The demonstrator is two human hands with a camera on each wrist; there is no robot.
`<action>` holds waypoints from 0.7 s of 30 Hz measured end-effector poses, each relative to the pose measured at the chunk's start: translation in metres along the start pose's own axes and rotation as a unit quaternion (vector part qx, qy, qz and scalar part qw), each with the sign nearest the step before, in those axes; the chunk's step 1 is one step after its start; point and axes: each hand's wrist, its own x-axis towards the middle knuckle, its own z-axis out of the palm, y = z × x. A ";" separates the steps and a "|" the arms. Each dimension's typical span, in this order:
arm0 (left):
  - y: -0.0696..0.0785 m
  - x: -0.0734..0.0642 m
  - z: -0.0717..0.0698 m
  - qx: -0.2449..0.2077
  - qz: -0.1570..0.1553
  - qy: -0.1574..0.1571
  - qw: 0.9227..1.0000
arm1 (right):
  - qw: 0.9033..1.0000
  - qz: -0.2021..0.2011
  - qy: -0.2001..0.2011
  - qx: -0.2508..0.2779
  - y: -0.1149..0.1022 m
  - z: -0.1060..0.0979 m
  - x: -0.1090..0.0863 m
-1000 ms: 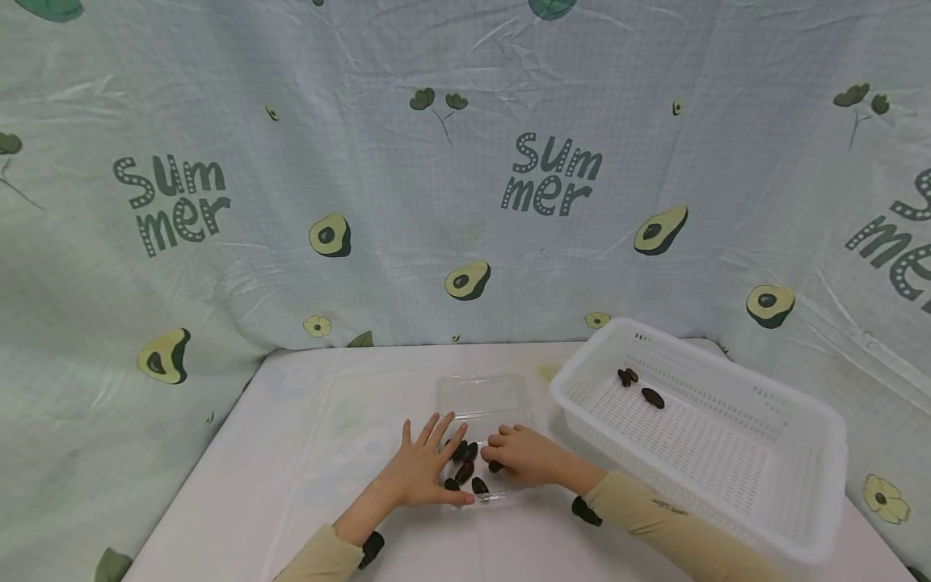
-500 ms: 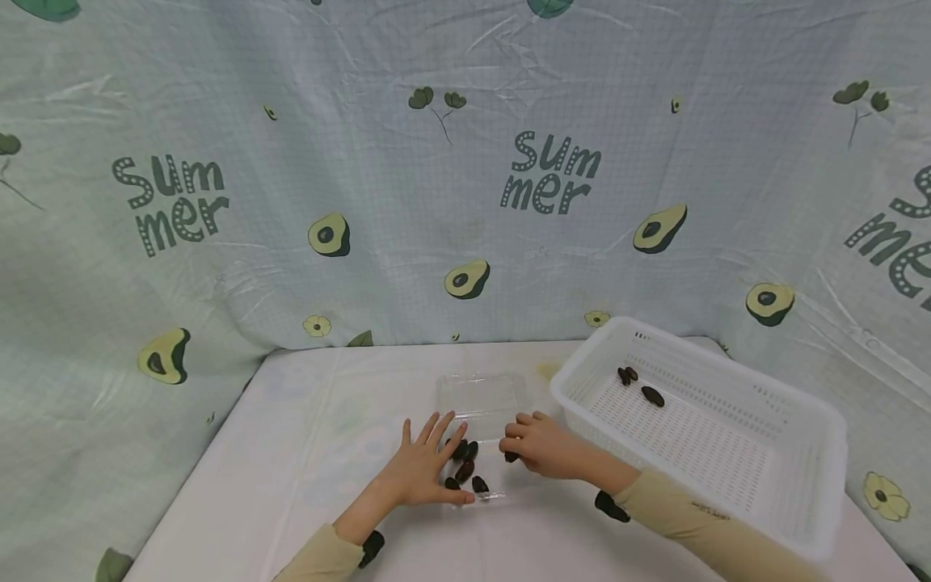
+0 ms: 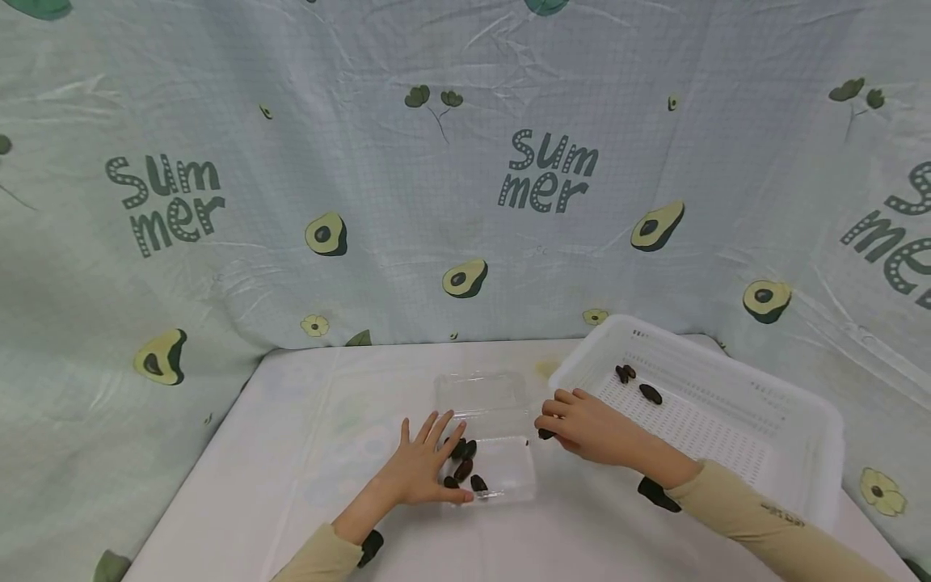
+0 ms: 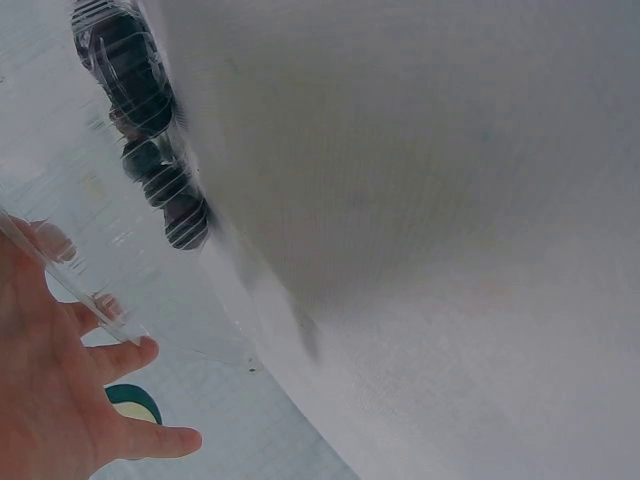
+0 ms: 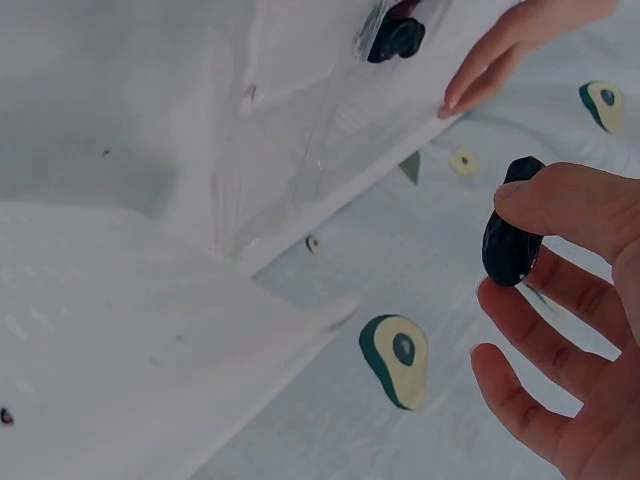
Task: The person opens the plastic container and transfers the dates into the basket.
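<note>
My right hand pinches a dark, wrinkled date between thumb and fingers, in the air between the clear plastic clamshell box and the white basket. Spread fingers of my left hand rest at the left side of the box, the thumb along its front edge. Inside the box's left half lie several dates, partly covered by that hand in the head view. Through the clear wall, the left wrist view shows dates crowded together. The hinged lid lies folded back, away from me.
A white perforated basket stands on the right of the table, with a date and a small dark cluster on its floor. The white-covered table ends at a hanging sheet printed with avocados.
My right hand has lifted a date out of the box and carried it right, up to the basket's near left corner. My left hand stays at the box.
</note>
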 end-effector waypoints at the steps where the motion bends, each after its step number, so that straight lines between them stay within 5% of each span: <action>1: 0.000 0.000 0.000 -0.001 0.000 0.000 1.000 | 1.000 0.002 0.004 -0.002 0.002 -0.003 -0.002; 21: -0.001 -0.001 0.000 0.000 -0.001 -0.003 1.000 | 0.995 0.066 0.070 -0.010 0.063 -0.019 -0.052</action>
